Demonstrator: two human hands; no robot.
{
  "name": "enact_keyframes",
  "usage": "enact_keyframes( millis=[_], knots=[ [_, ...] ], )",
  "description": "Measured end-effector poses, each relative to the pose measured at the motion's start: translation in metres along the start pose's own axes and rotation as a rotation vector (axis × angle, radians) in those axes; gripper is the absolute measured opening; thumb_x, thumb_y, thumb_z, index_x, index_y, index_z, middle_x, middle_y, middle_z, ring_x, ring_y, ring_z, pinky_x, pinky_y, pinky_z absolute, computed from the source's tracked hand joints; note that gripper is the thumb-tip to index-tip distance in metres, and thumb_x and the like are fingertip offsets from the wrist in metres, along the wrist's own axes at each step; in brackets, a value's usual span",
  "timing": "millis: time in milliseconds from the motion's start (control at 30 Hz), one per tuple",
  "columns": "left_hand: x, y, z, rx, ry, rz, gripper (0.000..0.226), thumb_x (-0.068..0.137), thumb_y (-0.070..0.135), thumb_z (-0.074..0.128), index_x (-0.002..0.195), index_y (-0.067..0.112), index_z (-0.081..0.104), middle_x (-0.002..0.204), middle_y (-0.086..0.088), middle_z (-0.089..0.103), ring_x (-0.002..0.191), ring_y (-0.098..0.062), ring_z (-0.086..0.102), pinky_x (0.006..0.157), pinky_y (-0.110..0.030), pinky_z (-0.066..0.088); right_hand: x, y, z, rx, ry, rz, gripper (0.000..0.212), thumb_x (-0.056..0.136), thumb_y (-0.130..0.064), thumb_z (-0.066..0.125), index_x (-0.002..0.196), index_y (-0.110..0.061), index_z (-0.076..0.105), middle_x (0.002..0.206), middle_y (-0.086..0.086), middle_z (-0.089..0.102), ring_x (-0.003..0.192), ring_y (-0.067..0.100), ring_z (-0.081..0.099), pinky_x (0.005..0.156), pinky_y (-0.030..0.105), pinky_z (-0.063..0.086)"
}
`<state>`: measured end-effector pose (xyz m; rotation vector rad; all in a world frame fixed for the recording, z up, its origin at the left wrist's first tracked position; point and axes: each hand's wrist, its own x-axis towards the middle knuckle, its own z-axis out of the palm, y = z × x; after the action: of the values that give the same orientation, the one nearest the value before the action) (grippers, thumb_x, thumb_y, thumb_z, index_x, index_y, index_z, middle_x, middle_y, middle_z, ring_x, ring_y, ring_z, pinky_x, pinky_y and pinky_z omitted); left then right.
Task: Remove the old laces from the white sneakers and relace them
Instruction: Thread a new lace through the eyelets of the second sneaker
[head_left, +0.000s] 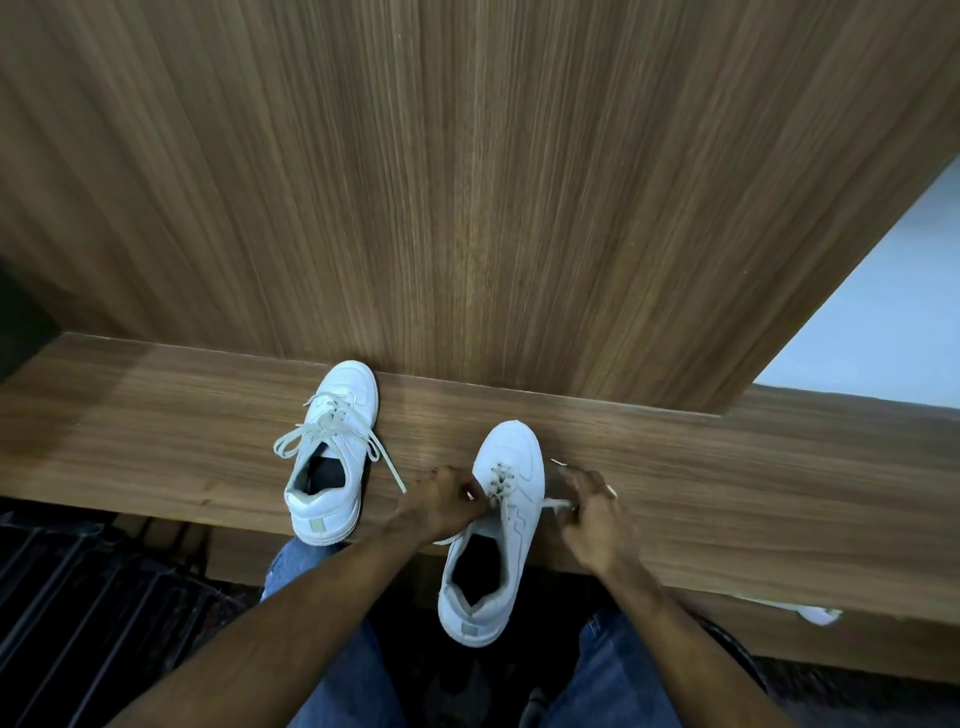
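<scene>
Two white sneakers stand on a narrow wooden ledge (156, 441), toes to the wall. The left sneaker (332, 457) is fully laced, its grey-white lace ends (387, 462) lying loose beside it. The right sneaker (498, 535) overhangs the ledge's front edge with its heel; only its lower eyelets carry lace (501, 483). My left hand (441, 504) pinches the lace at the shoe's left side. My right hand (592, 514) grips the other lace end (558, 503), pulled out to the shoe's right.
A tall wood-grain wall panel (467, 182) rises right behind the ledge. A pale opening (883, 312) shows at the right. Below are my knees in blue jeans (332, 649), a dark slatted rack (93, 597) at left, and a white object (821, 616) under the ledge at right.
</scene>
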<state>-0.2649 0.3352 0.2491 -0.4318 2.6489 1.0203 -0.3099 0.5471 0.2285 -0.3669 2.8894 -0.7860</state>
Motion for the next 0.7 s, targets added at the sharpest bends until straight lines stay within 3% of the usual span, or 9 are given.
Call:
enact_keyframes(
  millis=[100,233,300,367,433,533,600,633,700],
  knots=[
    [0.000,-0.013,-0.005,-0.261,-0.132,0.017,0.040,0.090,0.034,0.062,0.051,0.027,0.055,0.053,0.012,0.051,0.054,-0.004,0.048,0.062,-0.025,0.038,-0.010,-0.009,0.010,0.018,-0.175,-0.087,0.054,0.084,-0.020,0.058,0.136,-0.032,0.050,0.133,-0.006,0.057,0.117,0.018,0.057,0.092,0.028,0.045],
    [-0.001,-0.016,-0.012,-0.199,-0.177,0.083,0.018,0.091,0.013,0.062,0.074,0.012,0.068,0.052,0.014,0.057,0.051,0.006,0.051,0.061,-0.022,0.040,-0.011,-0.018,0.025,0.040,-0.174,-0.105,0.026,0.090,-0.032,0.053,0.113,-0.034,0.066,0.100,0.003,0.072,0.097,0.026,0.065,0.079,0.033,0.050],
    [-0.002,-0.012,-0.016,0.067,-0.108,0.118,0.019,0.093,0.023,0.059,0.082,0.010,0.068,0.070,0.004,0.065,0.072,-0.006,0.061,0.067,-0.026,0.038,-0.008,-0.016,0.026,0.052,-0.131,-0.113,0.020,0.093,-0.038,0.051,0.103,-0.033,0.068,0.090,0.002,0.073,0.091,0.026,0.066,0.073,0.034,0.050],
    [-0.004,-0.004,-0.022,0.472,-0.017,0.150,0.025,0.095,0.032,0.050,0.105,0.016,0.065,0.110,-0.005,0.066,0.107,-0.021,0.059,0.083,-0.033,0.040,-0.006,-0.008,0.021,-0.038,-0.111,-0.102,0.023,0.095,-0.043,0.048,0.104,-0.033,0.067,0.096,0.001,0.073,0.096,0.026,0.065,0.073,0.035,0.050],
    [-0.002,-0.004,-0.023,0.673,0.068,0.172,0.032,0.095,0.036,0.046,0.119,0.019,0.059,0.126,-0.006,0.060,0.117,-0.026,0.055,0.093,-0.035,0.041,-0.007,0.000,0.015,-0.108,-0.099,-0.073,0.023,0.094,-0.047,0.046,0.103,-0.037,0.065,0.095,-0.001,0.073,0.097,0.025,0.065,0.072,0.034,0.050],
    [0.006,-0.010,-0.020,0.708,0.090,0.147,0.033,0.094,0.038,0.046,0.120,0.021,0.057,0.125,-0.006,0.060,0.116,-0.027,0.056,0.093,-0.035,0.043,-0.006,0.005,0.012,0.026,-0.151,0.004,0.013,0.091,-0.044,0.053,0.081,-0.048,0.060,0.066,-0.006,0.065,0.072,0.015,0.062,0.069,0.032,0.050],
    [0.009,-0.014,-0.017,0.673,0.080,0.121,0.032,0.093,0.040,0.047,0.118,0.024,0.059,0.124,-0.004,0.060,0.115,-0.026,0.056,0.093,-0.035,0.043,-0.002,0.004,0.010,0.147,-0.223,0.058,0.034,0.091,-0.036,0.058,0.058,-0.043,0.061,0.048,-0.010,0.054,0.053,0.006,0.050,0.066,0.031,0.048],
    [0.009,-0.015,-0.016,0.639,0.094,0.132,0.030,0.092,0.040,0.048,0.115,0.025,0.059,0.123,-0.002,0.061,0.114,-0.026,0.057,0.093,-0.035,0.042,-0.002,0.000,0.005,0.233,-0.266,0.087,0.039,0.092,-0.029,0.060,0.054,-0.038,0.062,0.046,-0.010,0.053,0.047,0.004,0.047,0.064,0.030,0.047],
    [0.006,-0.013,-0.014,0.550,0.188,0.199,0.024,0.091,0.037,0.049,0.110,0.027,0.060,0.121,0.004,0.060,0.110,-0.023,0.058,0.091,-0.034,0.041,-0.002,-0.006,-0.011,0.508,-0.311,0.171,0.025,0.091,-0.012,0.062,0.073,-0.027,0.070,0.053,-0.003,0.058,0.043,0.006,0.046,0.053,0.025,0.043]
  ],
)
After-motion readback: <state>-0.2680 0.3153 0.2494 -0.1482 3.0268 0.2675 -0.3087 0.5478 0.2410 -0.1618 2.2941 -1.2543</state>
